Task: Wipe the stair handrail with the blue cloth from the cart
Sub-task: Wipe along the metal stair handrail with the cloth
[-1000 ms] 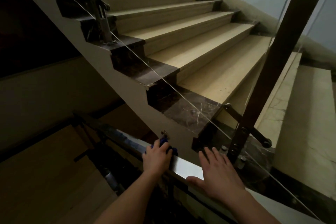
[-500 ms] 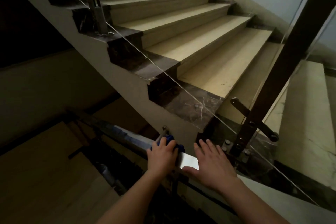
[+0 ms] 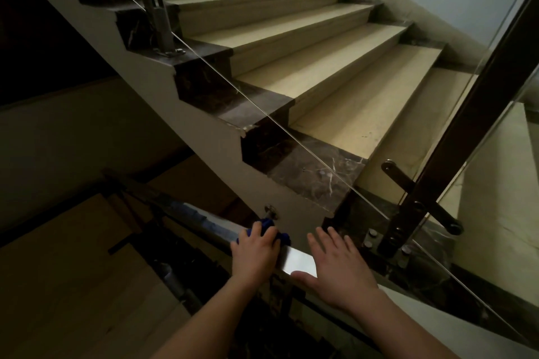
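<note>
A flat metal handrail (image 3: 300, 263) runs from lower right down to the left across the bottom of the view. My left hand (image 3: 254, 253) presses the blue cloth (image 3: 267, 224) onto the rail's top; only bits of cloth show past my fingertips. My right hand (image 3: 339, 267) lies flat on the rail just to the right, fingers spread, holding nothing. A short shiny stretch of rail shows between the two hands.
Beige stairs (image 3: 335, 102) with dark marble edges rise ahead behind a glass panel. A dark upright post (image 3: 455, 143) with metal brackets stands at the right. Below left lies the lower flight, dim, with another railing (image 3: 175, 277).
My left hand with the cloth has slid a little toward my right hand along the rail, and the gap between them has shrunk. The right hand stays flat on the rail.
</note>
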